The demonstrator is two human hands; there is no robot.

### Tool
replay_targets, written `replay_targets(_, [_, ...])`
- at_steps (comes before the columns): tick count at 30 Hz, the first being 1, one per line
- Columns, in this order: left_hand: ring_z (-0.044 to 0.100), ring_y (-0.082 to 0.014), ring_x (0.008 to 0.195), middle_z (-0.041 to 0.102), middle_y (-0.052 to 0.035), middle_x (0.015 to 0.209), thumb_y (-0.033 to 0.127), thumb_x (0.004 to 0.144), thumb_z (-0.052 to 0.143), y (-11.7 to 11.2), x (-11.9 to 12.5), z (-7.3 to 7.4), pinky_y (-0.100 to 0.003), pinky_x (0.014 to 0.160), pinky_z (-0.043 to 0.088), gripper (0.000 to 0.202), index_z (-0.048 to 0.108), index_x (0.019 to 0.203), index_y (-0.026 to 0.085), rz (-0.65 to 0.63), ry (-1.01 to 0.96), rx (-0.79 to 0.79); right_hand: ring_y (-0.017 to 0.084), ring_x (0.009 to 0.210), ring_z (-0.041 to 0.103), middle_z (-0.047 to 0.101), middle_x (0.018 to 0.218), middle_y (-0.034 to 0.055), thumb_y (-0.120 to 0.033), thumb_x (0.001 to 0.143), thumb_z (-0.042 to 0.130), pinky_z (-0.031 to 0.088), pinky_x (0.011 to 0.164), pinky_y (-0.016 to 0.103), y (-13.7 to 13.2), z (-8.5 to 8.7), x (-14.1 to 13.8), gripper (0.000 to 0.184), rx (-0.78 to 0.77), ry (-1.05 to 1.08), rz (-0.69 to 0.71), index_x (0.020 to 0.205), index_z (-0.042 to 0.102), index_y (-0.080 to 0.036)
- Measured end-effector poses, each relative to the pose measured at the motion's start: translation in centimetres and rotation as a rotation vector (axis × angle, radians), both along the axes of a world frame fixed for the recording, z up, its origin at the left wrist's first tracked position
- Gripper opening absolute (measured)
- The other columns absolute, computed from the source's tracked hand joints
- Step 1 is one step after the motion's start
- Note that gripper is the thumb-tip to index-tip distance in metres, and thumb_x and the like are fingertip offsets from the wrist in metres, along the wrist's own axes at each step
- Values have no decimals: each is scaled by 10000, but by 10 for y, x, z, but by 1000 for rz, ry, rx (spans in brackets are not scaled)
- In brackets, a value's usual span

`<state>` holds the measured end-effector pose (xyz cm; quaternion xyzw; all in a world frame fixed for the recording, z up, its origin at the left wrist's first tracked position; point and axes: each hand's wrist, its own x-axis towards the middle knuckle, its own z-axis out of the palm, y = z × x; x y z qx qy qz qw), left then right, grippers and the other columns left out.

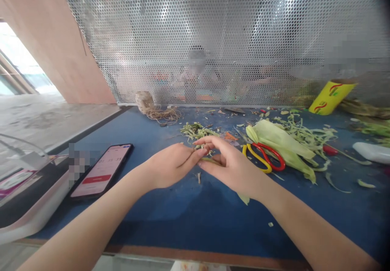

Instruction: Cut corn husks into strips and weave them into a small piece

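My left hand (172, 164) and my right hand (231, 163) meet over the middle of the blue table, fingertips touching. The left thumb and fingers are pinched together; what they hold is mostly hidden. Between the right thumb and curled fingers shows part of a thin pale green strip (212, 161). Just behind the hands lies a small heap of shredded green strips (196, 131). To the right of my right hand, scissors with one yellow and one red handle loop (273, 157) rest against pale green corn husks (282, 141).
A phone (102, 169) showing a timer lies left, beside a white-rimmed tray (39, 218). Twine (164, 114) trails from a spool (144, 101) at the back. A yellow tube (332, 96) and more shreds (313, 135) lie right. A perforated metal screen (225, 39) borders the table (189, 222).
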<state>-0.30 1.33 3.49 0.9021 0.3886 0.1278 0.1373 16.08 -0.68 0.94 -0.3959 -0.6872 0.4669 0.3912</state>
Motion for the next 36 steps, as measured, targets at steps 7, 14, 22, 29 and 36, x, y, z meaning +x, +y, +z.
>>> replay_targets(7, [304, -92, 508, 320, 47, 553, 404, 898, 188, -5, 2, -3, -224, 504, 322, 404, 317, 583, 188, -27, -388, -337, 66, 568, 478, 562, 917, 17, -276, 760, 570, 391, 450, 196, 4, -4, -3, 165, 193, 132, -67, 900, 649, -239])
replay_targets(14, [341, -110, 544, 354, 27, 557, 541, 852, 170, -7, 4, -10, -246, 556, 353, 499, 372, 573, 180, -83, -488, -452, 67, 530, 442, 566, 797, -6, -247, 680, 654, 325, 420, 208, 2, -4, -5, 68, 205, 224, -145, 744, 675, -239])
replay_targets(22, [306, -109, 544, 336, 23, 581, 625, 799, 211, -4, 2, -6, -251, 523, 324, 525, 399, 620, 169, -230, -501, -541, 38, 452, 396, 609, 810, -1, -231, 684, 633, 308, 389, 190, 3, -5, -6, 59, 146, 308, -136, 730, 666, -216])
replay_targets(29, [299, -82, 559, 278, 52, 618, 227, 720, 522, -8, 4, 1, -200, 510, 343, 194, 343, 660, 184, -307, -378, -416, 23, 425, 398, 638, 777, -4, -263, 675, 639, 317, 376, 160, 4, -4, -6, 76, 87, 369, -138, 714, 656, -200])
replay_targets(36, [371, -74, 580, 334, 60, 634, 153, 644, 532, -12, 6, -6, -207, 585, 421, 202, 333, 649, 192, -146, -279, -305, 26, 414, 390, 642, 729, -2, -274, 670, 640, 279, 349, 159, 7, -3, -6, 96, 54, 385, -106, 724, 658, -197])
